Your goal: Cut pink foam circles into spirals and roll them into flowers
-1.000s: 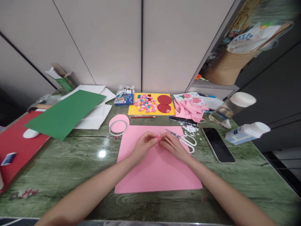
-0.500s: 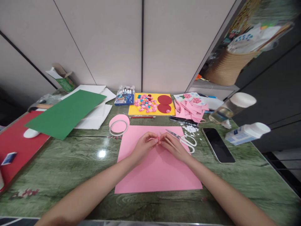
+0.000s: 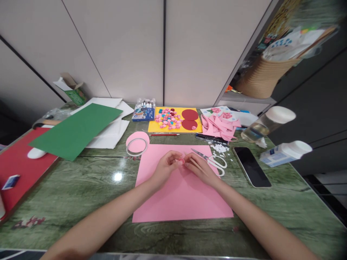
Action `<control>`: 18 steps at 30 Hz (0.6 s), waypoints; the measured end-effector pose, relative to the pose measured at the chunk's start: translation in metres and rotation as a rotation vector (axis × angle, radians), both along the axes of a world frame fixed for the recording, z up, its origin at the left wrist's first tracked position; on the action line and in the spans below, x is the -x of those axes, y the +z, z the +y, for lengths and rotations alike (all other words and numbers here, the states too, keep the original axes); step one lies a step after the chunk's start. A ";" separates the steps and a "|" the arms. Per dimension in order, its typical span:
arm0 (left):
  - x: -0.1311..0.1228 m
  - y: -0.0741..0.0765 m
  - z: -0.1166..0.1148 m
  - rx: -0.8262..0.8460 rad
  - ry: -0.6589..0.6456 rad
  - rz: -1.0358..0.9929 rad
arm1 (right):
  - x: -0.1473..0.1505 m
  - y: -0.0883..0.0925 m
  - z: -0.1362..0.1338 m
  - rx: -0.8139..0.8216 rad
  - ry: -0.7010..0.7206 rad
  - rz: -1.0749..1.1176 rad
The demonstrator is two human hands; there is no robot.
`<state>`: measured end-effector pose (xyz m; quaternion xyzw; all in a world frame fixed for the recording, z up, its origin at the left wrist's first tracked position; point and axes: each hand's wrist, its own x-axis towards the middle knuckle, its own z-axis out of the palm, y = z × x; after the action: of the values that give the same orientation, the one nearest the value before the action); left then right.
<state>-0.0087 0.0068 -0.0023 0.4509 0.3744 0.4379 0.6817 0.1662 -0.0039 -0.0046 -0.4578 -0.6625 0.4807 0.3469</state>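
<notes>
Above the pink paper sheet [image 3: 181, 202], my left hand [image 3: 166, 168] and my right hand [image 3: 199, 168] meet fingertip to fingertip. Pinched between them is a small pink paper curl [image 3: 182, 161], mostly covered by the fingers. Both hands are closed on it. White-handled scissors [image 3: 217, 164] lie just beyond my right hand, partly over the sheet's edge. Left of the sheet's top corner, a roll of tape [image 3: 127, 148] rests on a pink paper circle [image 3: 138, 136].
A yellow sheet [image 3: 151, 127] at the back carries many small coloured paper rolls [image 3: 169, 119] and red circles [image 3: 189, 115]. Pink paper strips [image 3: 219, 126] are heaped beside it. A phone [image 3: 251, 167] and bottles [image 3: 284, 153] stand right; green paper [image 3: 77, 130] lies left.
The fingers have shifted slightly around the pink paper curl, which now shows as a rounder loop between the fingertips. Everything else stays in place.
</notes>
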 end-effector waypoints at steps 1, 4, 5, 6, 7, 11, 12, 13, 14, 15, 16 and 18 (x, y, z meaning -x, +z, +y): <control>0.001 0.002 0.000 -0.008 0.006 0.021 | 0.000 0.000 0.000 -0.007 -0.002 -0.003; 0.002 0.005 -0.001 -0.021 0.037 0.063 | 0.000 0.002 0.000 -0.022 -0.007 -0.012; 0.002 0.006 -0.001 -0.020 0.046 0.069 | 0.000 0.002 0.000 -0.025 -0.007 -0.012; 0.002 0.006 -0.001 -0.019 0.049 0.073 | 0.000 0.002 0.000 -0.026 -0.007 -0.010; 0.002 0.006 -0.001 -0.020 0.047 0.076 | 0.000 0.002 0.000 -0.025 -0.006 -0.008; 0.001 0.003 0.001 0.000 0.005 0.048 | 0.000 0.002 0.001 -0.011 -0.009 -0.010; 0.001 0.002 0.002 0.032 -0.013 0.031 | -0.001 0.001 0.001 -0.010 -0.013 -0.013; 0.001 0.001 0.002 0.076 -0.036 0.013 | -0.001 0.001 0.001 -0.006 -0.018 -0.011; 0.001 -0.001 0.003 0.126 -0.061 -0.004 | -0.001 0.001 0.001 0.002 -0.024 -0.004; 0.001 -0.002 0.003 0.172 -0.084 -0.021 | -0.001 0.001 0.002 0.017 -0.030 0.010; 0.001 -0.004 0.004 0.208 -0.102 -0.039 | -0.001 0.002 0.002 0.035 -0.034 0.031; 0.001 -0.007 0.005 0.240 -0.124 -0.070 | -0.001 0.003 0.001 0.067 -0.043 0.072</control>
<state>-0.0101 0.0114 -0.0097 0.3727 0.3716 0.3626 0.7691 0.1667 -0.0029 -0.0011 -0.4657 -0.6230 0.5113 0.3654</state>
